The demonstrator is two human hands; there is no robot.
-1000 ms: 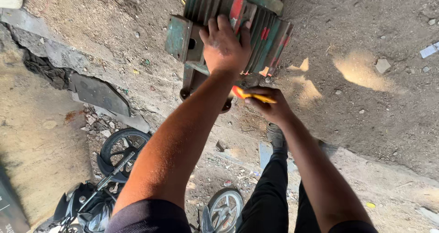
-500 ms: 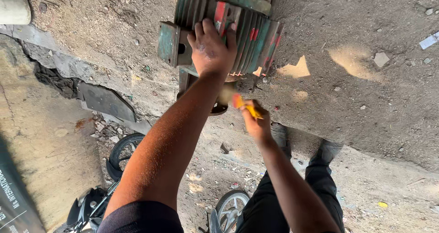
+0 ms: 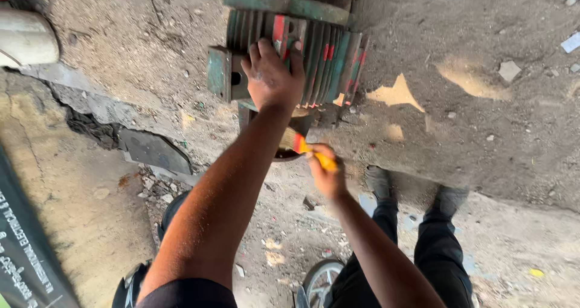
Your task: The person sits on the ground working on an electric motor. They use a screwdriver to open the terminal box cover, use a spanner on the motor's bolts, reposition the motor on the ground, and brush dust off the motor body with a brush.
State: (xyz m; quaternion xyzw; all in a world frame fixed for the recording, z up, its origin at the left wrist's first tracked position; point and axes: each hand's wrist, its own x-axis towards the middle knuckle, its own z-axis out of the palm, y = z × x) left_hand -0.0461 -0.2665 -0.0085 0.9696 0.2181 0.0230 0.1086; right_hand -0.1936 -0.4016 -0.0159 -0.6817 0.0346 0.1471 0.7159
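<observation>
One finned motor housing [image 3: 302,48], green with red streaks, is seen lying on the dusty ground [image 3: 483,121]. The ribs are seen to run from the near side up towards the top of the view, along the housing's long axis. The left hand [image 3: 272,78] is laid flat on the ribs, fingers spread and loosely curled over them, with nothing gripped. One paintbrush [image 3: 308,150] with a yellow handle is clasped in the right hand [image 3: 329,178], which is closed round the handle. The brush's long axis lies slanted, bristles pointed up-left towards the underside of the housing, just beside the left wrist. A small dark round pot [image 3: 284,154] is partly hidden beneath the brush; its contents cannot be told. Two shoes [image 3: 380,181] are seen nearby.
</observation>
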